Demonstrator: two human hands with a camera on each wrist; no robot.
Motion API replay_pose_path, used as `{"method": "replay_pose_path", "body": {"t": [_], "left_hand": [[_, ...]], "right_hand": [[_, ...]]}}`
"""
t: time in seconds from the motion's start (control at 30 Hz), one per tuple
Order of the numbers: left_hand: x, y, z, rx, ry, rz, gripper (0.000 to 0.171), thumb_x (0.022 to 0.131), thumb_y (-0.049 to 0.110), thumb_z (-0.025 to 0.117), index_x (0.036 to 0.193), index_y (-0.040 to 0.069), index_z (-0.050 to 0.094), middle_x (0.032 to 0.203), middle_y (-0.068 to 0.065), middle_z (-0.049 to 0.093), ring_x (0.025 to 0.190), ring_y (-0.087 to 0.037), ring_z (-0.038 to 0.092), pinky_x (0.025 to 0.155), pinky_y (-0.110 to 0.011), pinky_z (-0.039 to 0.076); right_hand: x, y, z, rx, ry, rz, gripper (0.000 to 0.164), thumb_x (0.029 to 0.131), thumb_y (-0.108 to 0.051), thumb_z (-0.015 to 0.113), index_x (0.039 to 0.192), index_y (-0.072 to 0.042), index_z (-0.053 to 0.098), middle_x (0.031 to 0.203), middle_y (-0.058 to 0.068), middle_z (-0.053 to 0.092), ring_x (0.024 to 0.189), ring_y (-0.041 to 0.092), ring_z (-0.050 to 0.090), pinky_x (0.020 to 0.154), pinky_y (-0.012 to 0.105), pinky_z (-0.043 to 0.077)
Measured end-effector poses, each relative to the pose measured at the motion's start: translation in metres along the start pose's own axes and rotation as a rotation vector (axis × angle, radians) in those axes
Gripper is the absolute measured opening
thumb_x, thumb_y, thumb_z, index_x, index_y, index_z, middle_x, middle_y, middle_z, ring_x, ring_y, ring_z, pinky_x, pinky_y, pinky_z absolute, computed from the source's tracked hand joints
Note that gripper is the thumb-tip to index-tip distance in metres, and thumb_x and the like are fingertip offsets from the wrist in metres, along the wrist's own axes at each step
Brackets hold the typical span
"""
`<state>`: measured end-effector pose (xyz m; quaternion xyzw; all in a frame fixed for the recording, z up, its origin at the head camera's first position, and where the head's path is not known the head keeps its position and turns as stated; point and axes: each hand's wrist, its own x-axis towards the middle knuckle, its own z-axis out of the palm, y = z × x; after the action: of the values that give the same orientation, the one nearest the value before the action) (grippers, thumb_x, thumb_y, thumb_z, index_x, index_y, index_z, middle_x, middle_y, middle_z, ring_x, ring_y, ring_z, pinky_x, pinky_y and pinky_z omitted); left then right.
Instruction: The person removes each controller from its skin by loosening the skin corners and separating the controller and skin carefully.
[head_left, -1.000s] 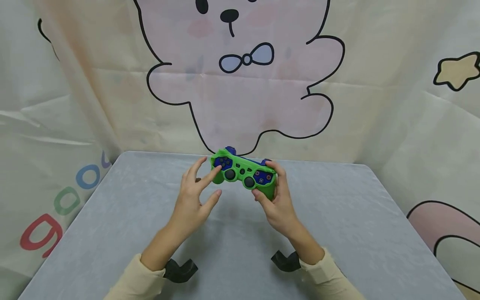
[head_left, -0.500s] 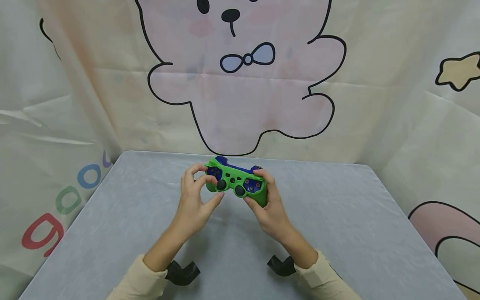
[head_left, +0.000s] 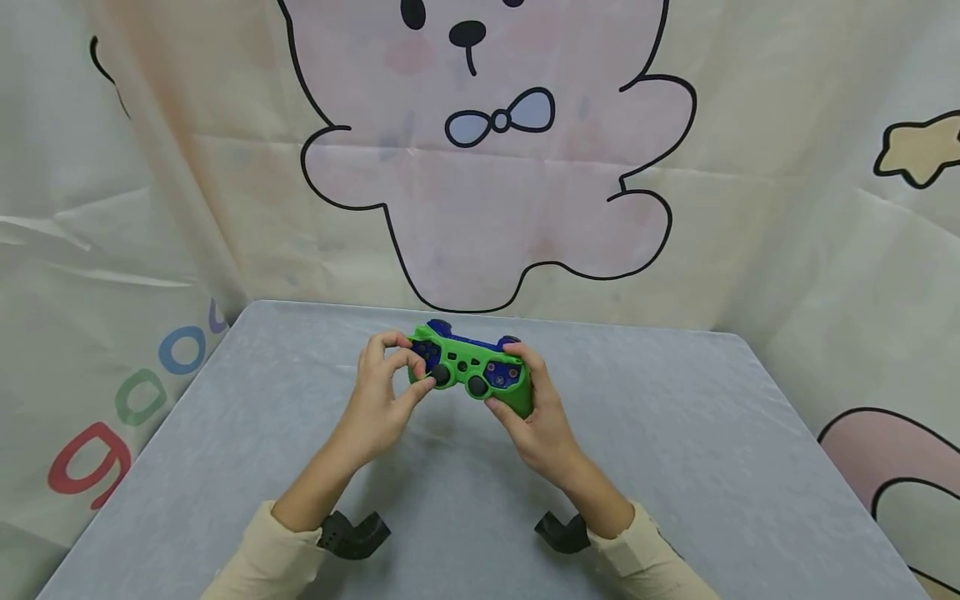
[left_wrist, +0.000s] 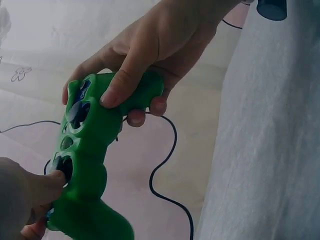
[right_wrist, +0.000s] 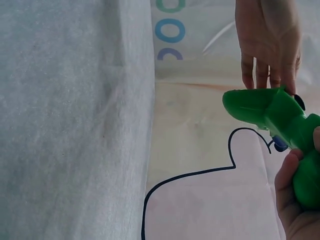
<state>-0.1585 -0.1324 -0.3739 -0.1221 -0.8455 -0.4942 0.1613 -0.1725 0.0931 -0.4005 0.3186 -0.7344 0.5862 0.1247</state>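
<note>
At left, the person's left hand [head_left: 375, 408] pinches the controller's left stick [head_left: 440, 375] between thumb and finger, its other fingers slightly apart; whether those touch the shell cannot be told. The green controller [head_left: 468, 357] is held up above the table [head_left: 660, 467], face toward the person. To its right, the right hand [head_left: 542, 429] grips the right handle, thumb on the front, index finger along the top edge.

Curtained-off nook — cartoon-printed fabric [head_left: 480, 208] round three sides, cloth-covered table [head_left: 675, 417] — kind of building hard to tell
</note>
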Motion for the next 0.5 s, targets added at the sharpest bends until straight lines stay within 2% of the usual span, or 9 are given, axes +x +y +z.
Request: {"method": "replay_pose_path", "body": {"t": [0.17,0.27,0.37,0.5], "left_hand": [[0.002,0.000,0.001,-0.177,0.036,-0.040,0.018,0.096,0.009,0.069,0.086,0.004,0.055,0.124,-0.013,0.044,0.126,-0.028,0.040,0.103,-0.051,0.037],[0.000,0.003,0.004,-0.219,0.060,-0.028,0.018,0.095,0.010,0.070,0.086,0.004,0.055,0.130,-0.014,0.043,0.129,-0.026,0.040,0.104,-0.050,0.037],[-0.004,0.008,0.007,-0.171,0.089,0.043,0.018,0.092,0.011,0.074,0.083,0.008,0.058,0.137,-0.014,0.044,0.135,-0.030,0.036,0.104,-0.051,0.036],[-0.006,0.010,0.013,-0.019,0.175,0.190,0.019,0.085,0.011,0.081,0.079,0.012,0.064,0.136,-0.015,0.051,0.133,-0.036,0.036,0.101,-0.051,0.036]], "right_hand": [[0.000,0.001,0.002,-0.001,0.005,0.001,0.071,0.090,0.011,0.067,0.149,-0.009,0.032,0.136,0.021,0.049,0.111,0.012,0.061,0.083,0.022,0.059],[0.000,0.000,0.001,0.017,0.018,0.024,0.071,0.092,0.008,0.067,0.150,-0.010,0.030,0.137,0.019,0.048,0.109,0.014,0.061,0.082,0.024,0.059],[0.002,0.000,-0.001,0.044,0.039,0.041,0.072,0.093,0.008,0.065,0.151,-0.012,0.028,0.133,0.019,0.050,0.098,0.015,0.062,0.074,0.025,0.059],[0.003,0.000,-0.005,0.074,0.050,0.042,0.073,0.092,0.011,0.064,0.151,-0.011,0.028,0.125,0.021,0.056,0.084,0.014,0.061,0.064,0.028,0.057]]}}
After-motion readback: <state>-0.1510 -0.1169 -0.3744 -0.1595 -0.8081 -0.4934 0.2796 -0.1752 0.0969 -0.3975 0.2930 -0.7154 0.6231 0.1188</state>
